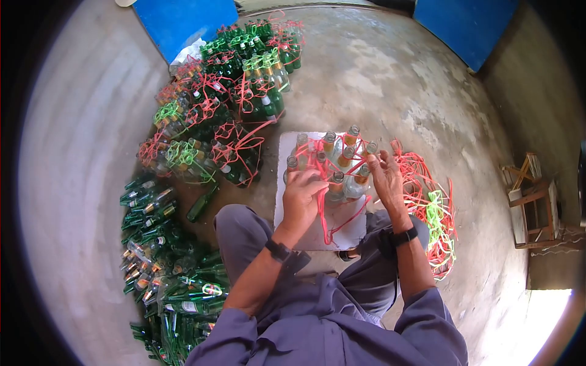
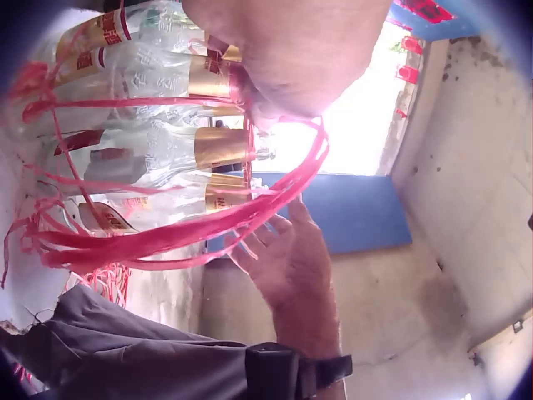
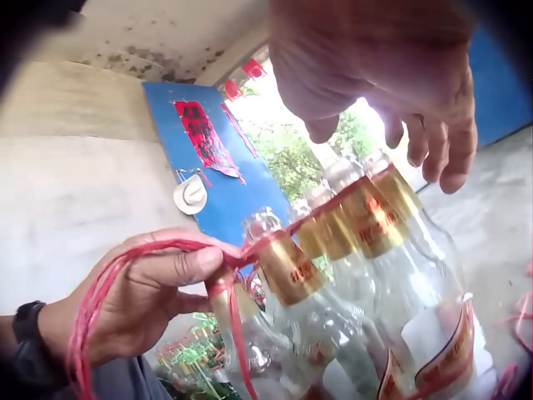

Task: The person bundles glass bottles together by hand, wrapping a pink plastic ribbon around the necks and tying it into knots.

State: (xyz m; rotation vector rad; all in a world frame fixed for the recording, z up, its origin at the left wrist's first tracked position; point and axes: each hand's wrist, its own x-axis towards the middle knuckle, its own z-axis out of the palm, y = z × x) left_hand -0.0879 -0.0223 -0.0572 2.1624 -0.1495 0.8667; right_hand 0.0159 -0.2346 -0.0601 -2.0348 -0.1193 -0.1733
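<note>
Several clear glass bottles (image 1: pixel 354 184) with gold neck labels stand upright in a cluster on a white block (image 1: pixel 293 235). Red plastic string (image 3: pixel 104 283) loops around and between their necks. My left hand (image 1: pixel 303 198) is at the near left of the cluster; it pinches a bundle of the string between thumb and fingers beside a bottle neck (image 3: pixel 223 283). Loose ends of string hang down below this hand. My right hand (image 3: pixel 383 75) is over the far right bottles, its fingers spread and relaxed, close to a bottle mouth (image 1: pixel 372 147).
Tied bundles of green and clear bottles (image 1: pixel 235 97) stand to the left, and loose green bottles (image 1: pixel 177 268) lie in a heap nearer. A tangle of red and green string (image 1: pixel 433 213) lies on the floor at right. Beyond is a small wooden stool (image 1: pixel 532 210).
</note>
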